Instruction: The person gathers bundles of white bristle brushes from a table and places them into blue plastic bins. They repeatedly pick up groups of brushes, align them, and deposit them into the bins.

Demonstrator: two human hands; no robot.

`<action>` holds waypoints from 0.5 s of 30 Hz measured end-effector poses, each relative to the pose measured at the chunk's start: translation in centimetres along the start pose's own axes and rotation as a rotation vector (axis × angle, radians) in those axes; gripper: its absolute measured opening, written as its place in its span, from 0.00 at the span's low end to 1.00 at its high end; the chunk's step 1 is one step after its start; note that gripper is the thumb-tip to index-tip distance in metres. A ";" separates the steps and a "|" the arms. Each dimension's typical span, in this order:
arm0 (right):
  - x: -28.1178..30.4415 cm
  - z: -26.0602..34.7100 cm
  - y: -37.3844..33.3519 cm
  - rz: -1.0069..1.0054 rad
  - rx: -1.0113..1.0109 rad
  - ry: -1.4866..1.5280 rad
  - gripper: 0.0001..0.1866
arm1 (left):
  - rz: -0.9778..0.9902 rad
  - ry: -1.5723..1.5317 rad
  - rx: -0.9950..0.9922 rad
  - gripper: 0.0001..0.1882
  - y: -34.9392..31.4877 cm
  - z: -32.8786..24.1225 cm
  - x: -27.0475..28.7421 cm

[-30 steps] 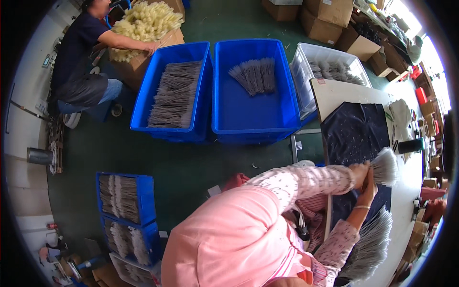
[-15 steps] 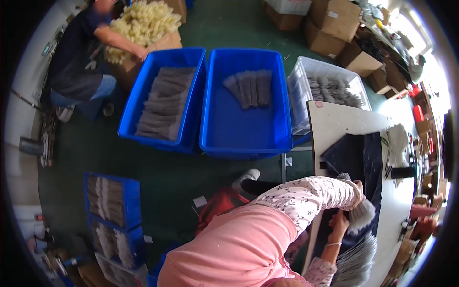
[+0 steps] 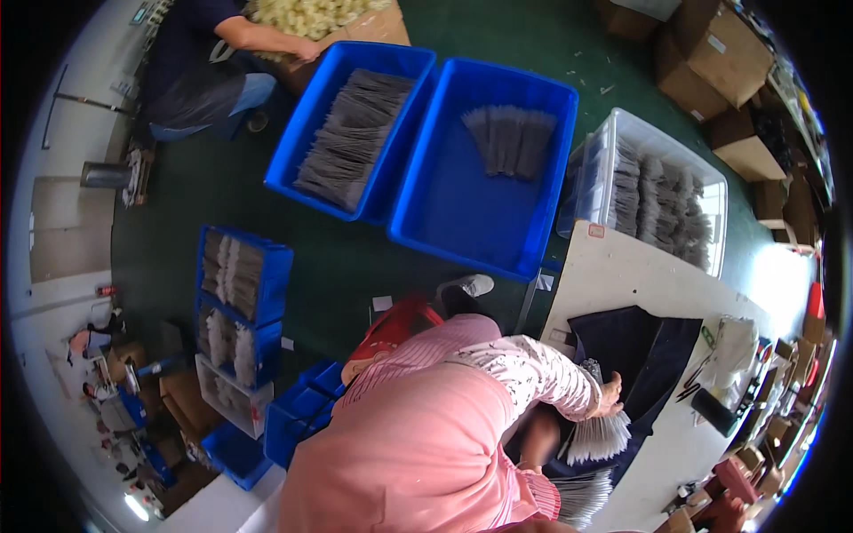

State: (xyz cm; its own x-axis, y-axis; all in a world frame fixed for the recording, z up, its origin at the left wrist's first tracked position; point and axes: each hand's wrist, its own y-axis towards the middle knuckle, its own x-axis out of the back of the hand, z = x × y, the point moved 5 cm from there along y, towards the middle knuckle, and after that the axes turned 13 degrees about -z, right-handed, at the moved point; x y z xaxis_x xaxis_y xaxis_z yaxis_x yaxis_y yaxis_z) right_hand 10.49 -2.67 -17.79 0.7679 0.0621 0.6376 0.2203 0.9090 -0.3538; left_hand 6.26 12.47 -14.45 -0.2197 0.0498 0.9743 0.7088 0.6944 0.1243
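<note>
My left hand (image 3: 610, 396), in a floral sleeve, grips a bundle of grey bristles (image 3: 600, 439) at its narrow middle over the table. The bristles fan out below the hand, and a tuft shows above it. My right hand (image 3: 538, 437) is low beside the bundle, blurred and partly covered by the left arm; its fingers cannot be made out. More loose grey bristles (image 3: 582, 497) lie close to the right forearm. Under the hands a dark cloth (image 3: 624, 342) is spread on the table.
Two blue bins (image 3: 471, 231) and a clear bin (image 3: 718, 191) with bristle bundles stand beyond the white table (image 3: 582, 266). Stacked blue crates (image 3: 283, 271) are at left. Scissors (image 3: 693, 384) lie on the table. A co-worker's hand (image 3: 305, 49) is by a carton.
The whole view has turned and shifted, so the bins appear higher and the crates further right. My left hand still grips the bristle bundle. My right hand, clearer before, is now blurred and partly covered.
</note>
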 end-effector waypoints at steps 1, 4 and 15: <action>0.6 1.6 -0.1 0.051 -0.009 0.034 0.07 | 0.029 -0.015 0.006 0.28 0.0 0.6 -0.1; 1.1 9.6 -1.5 0.218 -0.037 0.181 0.06 | 0.006 0.019 0.086 0.27 -0.1 1.2 -1.0; -7.0 15.3 -5.2 0.503 -0.061 0.229 0.08 | -0.650 -0.348 0.731 0.45 -30.8 14.6 15.2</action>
State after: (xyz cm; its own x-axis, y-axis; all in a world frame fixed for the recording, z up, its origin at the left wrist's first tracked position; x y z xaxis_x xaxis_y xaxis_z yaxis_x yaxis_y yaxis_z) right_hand -5.25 -1.57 -9.99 0.8970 0.3850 0.2171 -0.1781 0.7644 -0.6196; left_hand -28.73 2.34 -6.24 -0.6781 -0.3658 0.6374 -0.1693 0.9218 0.3488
